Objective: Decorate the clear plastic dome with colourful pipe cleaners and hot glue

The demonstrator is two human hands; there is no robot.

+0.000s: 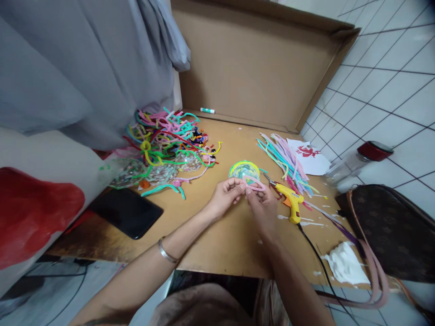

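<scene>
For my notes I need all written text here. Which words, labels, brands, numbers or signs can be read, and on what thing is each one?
No text can be read.
White paper: a red printed figure, no legible words.
Brown bag: a repeating pattern, too blurred to read.
Glue stick: label too small to read.
Yellow glue gun: no marking legible.
Both hands, left hand and right hand, hold a pink pipe cleaner, which bears no text.

Brown worktop [217,244] low over white tiled floor [384,86] with dark grout lines. Large cardboard sheet [251,68] propped upright at worktop's far edge, right flap folded forward. Grey fabric [78,68] hangs at left, draping over pale surface with red patch [30,213]. Light even, soft shadows. Dark cable on floor at lower left.
</scene>
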